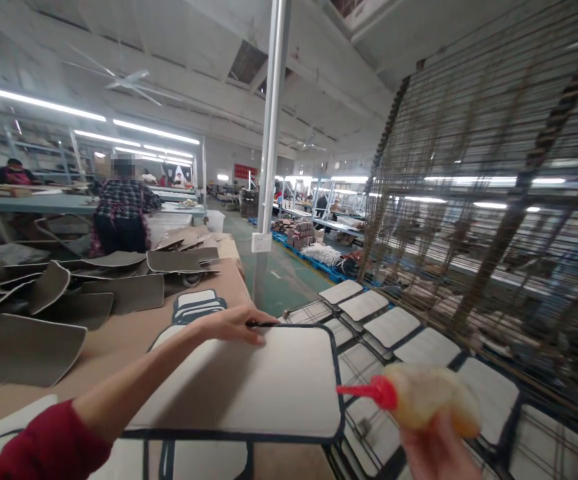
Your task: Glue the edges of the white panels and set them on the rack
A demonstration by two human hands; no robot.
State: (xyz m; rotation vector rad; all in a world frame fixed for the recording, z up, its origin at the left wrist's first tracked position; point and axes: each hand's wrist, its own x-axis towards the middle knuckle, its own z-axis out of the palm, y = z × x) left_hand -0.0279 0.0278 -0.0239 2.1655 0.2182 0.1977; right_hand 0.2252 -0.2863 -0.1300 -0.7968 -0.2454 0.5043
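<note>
A large cream panel (289, 387) with rounded corners and a dark border lies in front of me. My left hand (233, 325) reaches across to its far edge and pinches it, the thumb on the cream face and the other fingers at the dark rim. In my right hand (439, 447) is a translucent squeeze bottle (429, 400) with yellowish contents. Its red nozzle points left, by the panel's right border. Part of the right hand is hidden behind the bottle. Smaller dark-edged cream pieces (196, 303) lie beyond the panel.
Curved grey-brown sheets (123, 291) pile up on the brown-covered table (169, 333) at left. To the right, cream panels (429, 347) rest on a rack, with a tall wire rack (469, 187) above. A metal post (271, 133) with a socket stands ahead. A person (123, 207) works beyond.
</note>
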